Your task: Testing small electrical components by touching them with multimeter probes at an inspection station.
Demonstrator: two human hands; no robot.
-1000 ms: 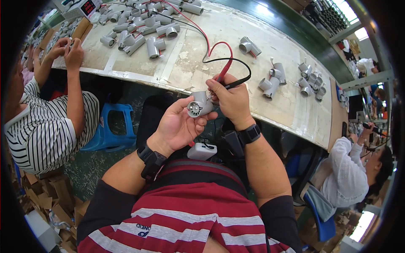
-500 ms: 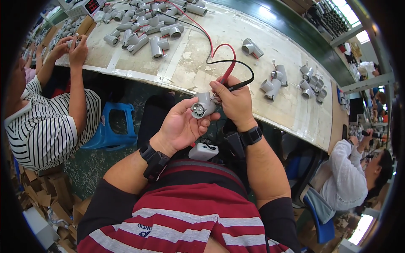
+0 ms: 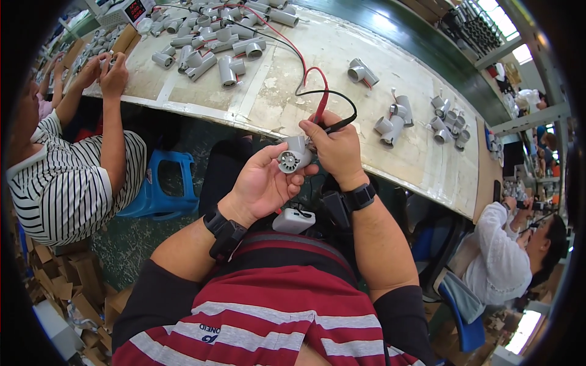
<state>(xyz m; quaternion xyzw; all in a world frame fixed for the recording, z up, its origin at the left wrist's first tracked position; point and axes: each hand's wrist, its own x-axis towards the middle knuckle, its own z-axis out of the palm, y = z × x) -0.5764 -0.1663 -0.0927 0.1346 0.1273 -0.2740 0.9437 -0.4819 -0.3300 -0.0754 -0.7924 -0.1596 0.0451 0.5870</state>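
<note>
My left hand (image 3: pixel 261 183) grips a grey T-shaped plastic housing (image 3: pixel 295 151) between thumb and fingers. Its round opening faces up toward me and shows a small finned wheel inside. Against the housing's far right side, my right hand (image 3: pixel 337 149) pinches a red test probe (image 3: pixel 319 108) and a black test probe (image 3: pixel 343 124) together. Their tips, and whatever they touch, are hidden behind the fingers. A red lead and a black lead run from the probes across the table.
The worktable (image 3: pixel 274 91) carries a heap of grey housings (image 3: pixel 213 39) at the far left and smaller groups (image 3: pixel 395 119) at the right. A box with a lit display (image 3: pixel 129 11) stands at the far left. One person (image 3: pixel 79 165) works at left, another (image 3: pixel 497 250) at right. A blue stool (image 3: pixel 168 183) stands left.
My right hand and the two probes have shifted slightly left, and the loop of leads has swung left with them. My left hand keeps its hold on the housing.
</note>
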